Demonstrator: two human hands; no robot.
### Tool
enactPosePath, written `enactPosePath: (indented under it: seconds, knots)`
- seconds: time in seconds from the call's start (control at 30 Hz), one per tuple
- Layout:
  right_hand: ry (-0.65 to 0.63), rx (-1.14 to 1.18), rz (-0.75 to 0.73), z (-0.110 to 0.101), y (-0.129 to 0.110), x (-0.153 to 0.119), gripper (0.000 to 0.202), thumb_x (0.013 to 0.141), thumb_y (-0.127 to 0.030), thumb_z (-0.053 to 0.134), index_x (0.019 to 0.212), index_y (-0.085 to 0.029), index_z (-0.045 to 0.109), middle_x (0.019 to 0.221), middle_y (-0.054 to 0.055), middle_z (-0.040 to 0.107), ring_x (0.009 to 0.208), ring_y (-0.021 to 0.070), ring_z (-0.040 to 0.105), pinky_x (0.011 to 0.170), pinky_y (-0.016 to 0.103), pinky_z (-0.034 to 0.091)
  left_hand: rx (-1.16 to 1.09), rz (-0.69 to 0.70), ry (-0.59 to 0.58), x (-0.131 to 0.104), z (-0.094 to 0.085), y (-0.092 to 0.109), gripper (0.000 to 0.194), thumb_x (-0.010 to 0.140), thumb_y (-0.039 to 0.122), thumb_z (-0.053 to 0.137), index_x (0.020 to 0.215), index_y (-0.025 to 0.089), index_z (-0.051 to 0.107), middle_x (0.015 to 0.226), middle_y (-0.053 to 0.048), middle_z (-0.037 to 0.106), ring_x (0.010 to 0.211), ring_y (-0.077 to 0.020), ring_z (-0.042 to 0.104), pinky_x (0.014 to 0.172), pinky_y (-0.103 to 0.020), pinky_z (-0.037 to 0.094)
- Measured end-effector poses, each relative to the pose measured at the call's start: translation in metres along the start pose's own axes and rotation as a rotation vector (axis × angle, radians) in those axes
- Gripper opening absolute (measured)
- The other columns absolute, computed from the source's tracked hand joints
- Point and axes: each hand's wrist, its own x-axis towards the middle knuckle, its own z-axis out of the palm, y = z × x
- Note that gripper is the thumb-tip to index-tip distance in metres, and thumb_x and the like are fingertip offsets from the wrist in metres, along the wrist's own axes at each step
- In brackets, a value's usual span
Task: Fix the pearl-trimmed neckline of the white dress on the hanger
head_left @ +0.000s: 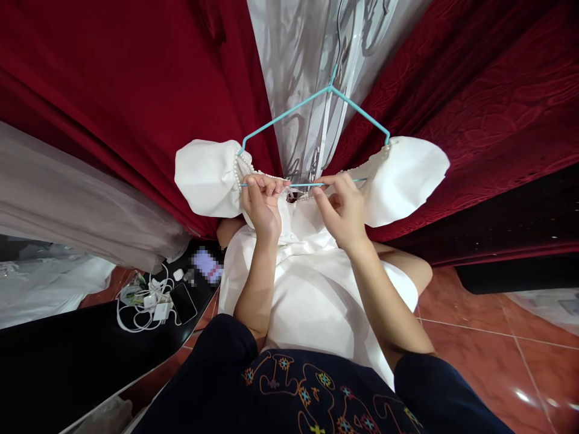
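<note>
A white dress (pixel 316 289) with puffed sleeves and pearl-like trim hangs from a light blue hanger (pixel 289 113), its skirt spread over my lap. At the neckline, my left hand (pixel 265 202) is turned palm up with its fingers curled closed. Opposite it, my right hand (pixel 341 205) pinches thumb and forefinger together beside the hanger's lower bar. A thin white strand shows between the two hands; I cannot make out exactly what either set of fingertips grips. The left puffed sleeve (pixel 205 178) and the right one (pixel 407 181) stick out to the sides.
Red fabric (pixel 136 90) hangs on both sides, with pale cloth and straps (pixel 301 78) behind the hanger. On a black bench (pixel 90 343) at left lie a phone (pixel 183 302), tangled white cables (pixel 151 301) and a purple packet (pixel 207 265). Reddish tiles (pixel 484 337) cover the floor.
</note>
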Motion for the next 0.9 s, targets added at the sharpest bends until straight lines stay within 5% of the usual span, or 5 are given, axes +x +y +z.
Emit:
enactPosePath:
  seconds: [0.27, 0.4, 0.53, 0.67, 0.9]
  knots:
    - [0.096, -0.048, -0.120, -0.001, 0.014, -0.002, 0.031, 0.109, -0.047, 0.052, 0.115, -0.025, 0.073, 0.105, 0.007, 0.069, 0.096, 0.0179, 0.066, 0.072, 0.033, 0.054, 0.322, -0.212, -0.246, -0.006, -0.029, 0.002, 0.051, 0.090, 0.065, 0.079, 0.118, 0.026, 0.062, 0.114, -0.007, 0.080, 0.092, -0.0195, 0.080, 0.085, -0.032, 0.062]
    - [0.087, -0.033, -0.122, 0.004, 0.013, -0.005, 0.028, 0.108, -0.043, 0.055, 0.120, -0.024, 0.072, 0.106, 0.006, 0.067, 0.085, 0.0142, 0.063, 0.063, 0.029, 0.050, 0.514, -0.191, -0.517, -0.010, -0.032, 0.018, 0.041, 0.098, 0.060, 0.072, 0.105, 0.020, 0.075, 0.098, -0.007, 0.081, 0.086, -0.0180, 0.078, 0.088, -0.033, 0.064]
    - [0.091, -0.014, -0.135, 0.009, 0.014, -0.008, 0.026, 0.107, -0.040, 0.058, 0.122, -0.025, 0.072, 0.109, 0.006, 0.066, 0.084, 0.0138, 0.062, 0.062, 0.029, 0.049, 0.522, 0.405, -0.262, -0.003, -0.024, 0.033, 0.020, 0.104, 0.040, 0.070, 0.100, 0.022, 0.076, 0.095, -0.004, 0.077, 0.093, -0.0166, 0.075, 0.089, -0.032, 0.062]
    - [0.094, -0.023, -0.129, 0.006, 0.015, -0.007, 0.026, 0.107, -0.041, 0.057, 0.120, -0.025, 0.072, 0.106, 0.006, 0.066, 0.085, 0.0146, 0.061, 0.062, 0.030, 0.049, 0.751, 0.883, -0.076, 0.025, -0.029, 0.030, 0.015, 0.098, 0.030, 0.073, 0.111, 0.022, 0.075, 0.120, -0.007, 0.073, 0.124, -0.0246, 0.068, 0.116, -0.048, 0.053]
    - [-0.003, -0.082, -0.129, -0.013, 0.013, -0.005, 0.030, 0.107, -0.046, 0.057, 0.122, -0.025, 0.072, 0.109, 0.006, 0.067, 0.079, 0.0123, 0.058, 0.063, 0.030, 0.051, 0.989, 0.797, -0.023, 0.058, -0.039, 0.022, 0.038, 0.085, 0.001, 0.058, 0.112, 0.021, 0.075, 0.123, -0.004, 0.076, 0.134, -0.0238, 0.065, 0.129, -0.047, 0.043]
